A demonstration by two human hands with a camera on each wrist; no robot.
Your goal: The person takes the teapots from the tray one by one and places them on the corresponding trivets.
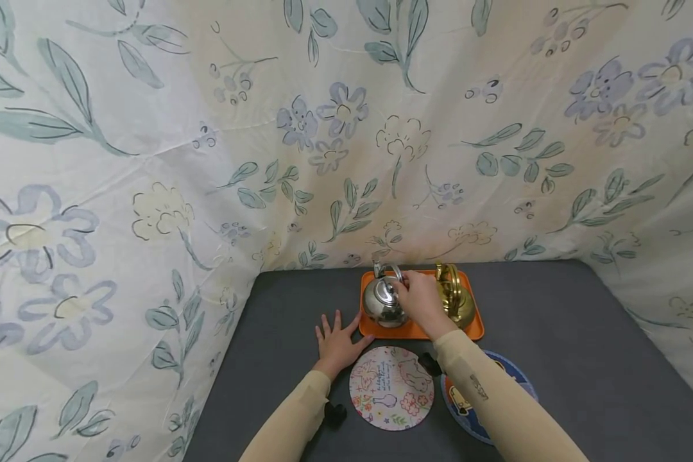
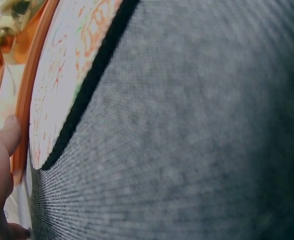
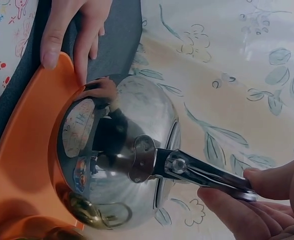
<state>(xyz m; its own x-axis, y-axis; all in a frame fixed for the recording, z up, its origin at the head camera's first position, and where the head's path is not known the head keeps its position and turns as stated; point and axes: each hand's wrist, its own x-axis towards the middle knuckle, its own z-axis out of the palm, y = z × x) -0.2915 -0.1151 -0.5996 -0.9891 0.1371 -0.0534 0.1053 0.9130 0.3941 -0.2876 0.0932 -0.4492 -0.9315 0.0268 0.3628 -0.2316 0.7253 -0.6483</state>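
A shiny silver kettle [image 1: 380,309] stands on the left part of an orange tray [image 1: 401,332]. My right hand [image 1: 421,300] pinches the kettle's handle [image 3: 212,180] between thumb and fingers. Beside it on the tray is a gold kettle [image 1: 466,307], partly behind the right hand and wrist. My left hand [image 1: 339,346] lies at the tray's near left corner with its fingers spread. In the right wrist view, the thumb of that left hand [image 3: 82,25] touches the tray's rim. The left wrist view catches the thumb at the tray edge too.
A round pink-and-white patterned mat [image 1: 391,388] lies in front of the tray. To its right, a round blue mat [image 1: 522,380] is partly covered by the right forearm. The dark grey table [image 1: 566,333] backs onto a floral cloth [image 1: 346,128].
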